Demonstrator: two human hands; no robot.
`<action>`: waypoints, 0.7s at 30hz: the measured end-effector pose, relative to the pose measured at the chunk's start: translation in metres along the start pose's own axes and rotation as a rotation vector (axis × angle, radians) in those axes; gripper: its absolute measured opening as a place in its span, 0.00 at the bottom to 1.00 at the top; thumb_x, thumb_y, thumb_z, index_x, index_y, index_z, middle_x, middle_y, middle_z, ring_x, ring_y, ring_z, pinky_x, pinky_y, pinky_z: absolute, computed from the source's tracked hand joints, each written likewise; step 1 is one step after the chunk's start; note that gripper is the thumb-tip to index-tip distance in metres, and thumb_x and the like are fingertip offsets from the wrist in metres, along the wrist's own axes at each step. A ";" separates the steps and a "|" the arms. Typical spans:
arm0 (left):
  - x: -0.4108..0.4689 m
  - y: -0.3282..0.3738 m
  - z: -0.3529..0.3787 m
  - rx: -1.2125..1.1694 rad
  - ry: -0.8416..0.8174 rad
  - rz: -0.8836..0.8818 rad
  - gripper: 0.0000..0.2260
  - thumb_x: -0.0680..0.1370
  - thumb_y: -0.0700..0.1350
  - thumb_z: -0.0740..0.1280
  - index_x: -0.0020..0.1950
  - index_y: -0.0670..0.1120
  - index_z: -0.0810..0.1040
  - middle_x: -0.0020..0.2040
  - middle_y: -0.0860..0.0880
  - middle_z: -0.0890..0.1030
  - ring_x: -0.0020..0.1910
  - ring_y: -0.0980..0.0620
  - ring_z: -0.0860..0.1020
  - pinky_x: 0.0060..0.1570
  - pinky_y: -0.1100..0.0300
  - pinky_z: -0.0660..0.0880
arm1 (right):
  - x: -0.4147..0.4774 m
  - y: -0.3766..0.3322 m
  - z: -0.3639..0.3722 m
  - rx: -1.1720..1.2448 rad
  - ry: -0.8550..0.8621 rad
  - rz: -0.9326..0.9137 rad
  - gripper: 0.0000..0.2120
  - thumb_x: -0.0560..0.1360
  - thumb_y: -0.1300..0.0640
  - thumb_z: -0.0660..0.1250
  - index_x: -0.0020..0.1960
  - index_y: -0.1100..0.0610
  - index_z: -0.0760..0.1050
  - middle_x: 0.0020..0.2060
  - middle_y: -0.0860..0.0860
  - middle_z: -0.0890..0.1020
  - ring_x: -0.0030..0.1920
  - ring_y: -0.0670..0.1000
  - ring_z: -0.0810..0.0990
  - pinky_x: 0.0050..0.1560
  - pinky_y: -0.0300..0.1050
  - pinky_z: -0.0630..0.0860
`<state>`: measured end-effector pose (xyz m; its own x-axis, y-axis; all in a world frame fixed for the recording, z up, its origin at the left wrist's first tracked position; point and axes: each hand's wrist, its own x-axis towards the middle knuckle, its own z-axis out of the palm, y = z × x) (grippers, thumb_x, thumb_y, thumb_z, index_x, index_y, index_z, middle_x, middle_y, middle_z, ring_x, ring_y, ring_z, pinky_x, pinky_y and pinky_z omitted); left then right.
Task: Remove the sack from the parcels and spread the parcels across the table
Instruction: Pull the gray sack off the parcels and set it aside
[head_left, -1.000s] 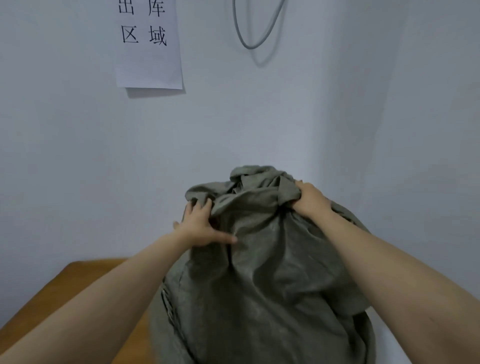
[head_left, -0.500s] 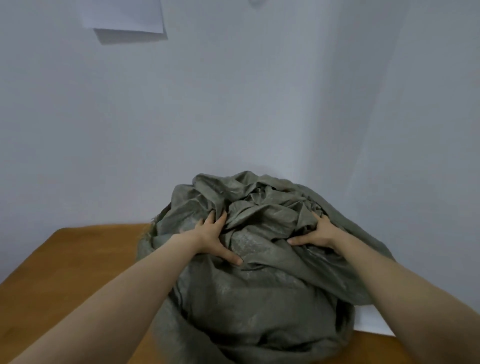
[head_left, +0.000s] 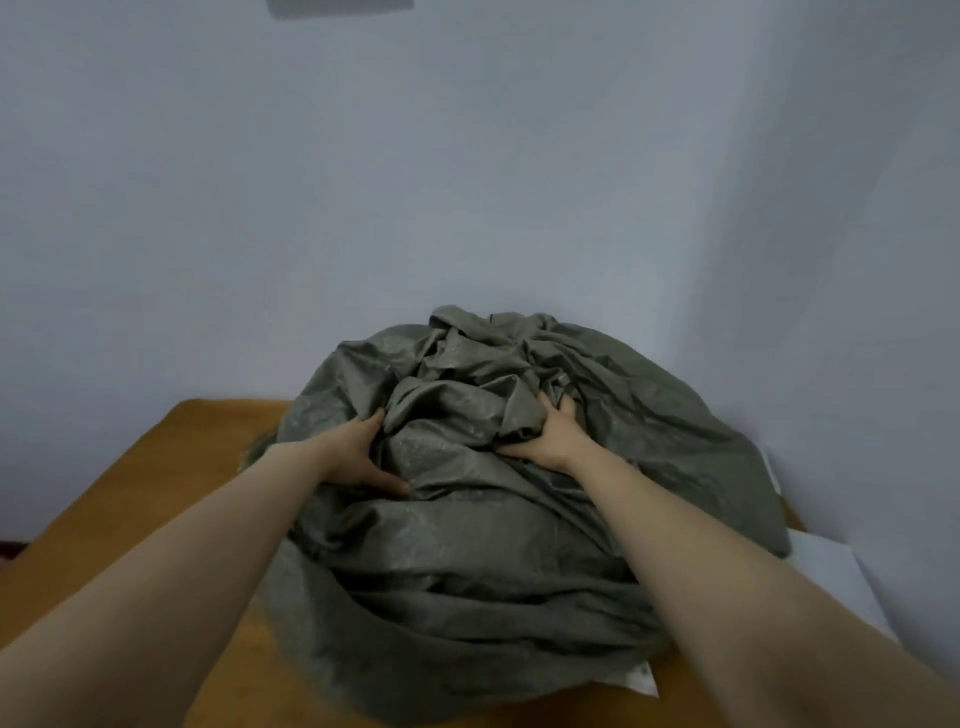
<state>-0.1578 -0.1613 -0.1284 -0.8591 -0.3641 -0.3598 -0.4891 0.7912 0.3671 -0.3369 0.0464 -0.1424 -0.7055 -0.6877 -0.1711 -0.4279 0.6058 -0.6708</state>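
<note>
Both hands, left hand (head_left: 358, 457) and right hand (head_left: 550, 436), clutch the sack (head_left: 467, 545).

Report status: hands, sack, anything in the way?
Left hand and right hand both gripping sack folds. Sack bunched on table, covering parcels. White parcel peeks out right. Nothing blocking.

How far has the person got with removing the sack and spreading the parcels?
Done: nothing visibly. In hand: left hand and right hand grip the grey-green sack, bunched on the wooden table. Left: pull it off; only white edges peek out; no parcels spread.
</note>
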 end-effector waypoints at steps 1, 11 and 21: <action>0.000 -0.008 0.000 0.002 0.008 -0.017 0.66 0.50 0.76 0.69 0.79 0.50 0.44 0.78 0.48 0.55 0.75 0.46 0.58 0.74 0.51 0.58 | 0.002 -0.009 0.003 0.025 -0.011 -0.002 0.52 0.64 0.38 0.75 0.78 0.44 0.48 0.77 0.49 0.42 0.77 0.58 0.41 0.75 0.51 0.48; 0.014 0.032 0.029 -0.032 -0.021 -0.072 0.55 0.66 0.66 0.71 0.78 0.51 0.37 0.79 0.48 0.45 0.77 0.41 0.45 0.74 0.39 0.47 | -0.007 -0.001 -0.016 0.000 0.081 0.042 0.29 0.74 0.43 0.65 0.73 0.49 0.65 0.72 0.56 0.65 0.70 0.57 0.67 0.70 0.49 0.64; -0.015 0.094 0.044 -0.025 -0.066 0.011 0.55 0.68 0.62 0.72 0.77 0.46 0.35 0.78 0.46 0.41 0.77 0.44 0.44 0.75 0.46 0.49 | -0.057 0.005 -0.064 0.106 0.161 0.111 0.16 0.78 0.55 0.65 0.61 0.62 0.76 0.60 0.59 0.79 0.59 0.59 0.77 0.64 0.50 0.71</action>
<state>-0.1842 -0.0595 -0.1261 -0.8532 -0.3216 -0.4107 -0.4838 0.7822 0.3926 -0.3347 0.1145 -0.0897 -0.8295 -0.5417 -0.1361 -0.2872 0.6228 -0.7278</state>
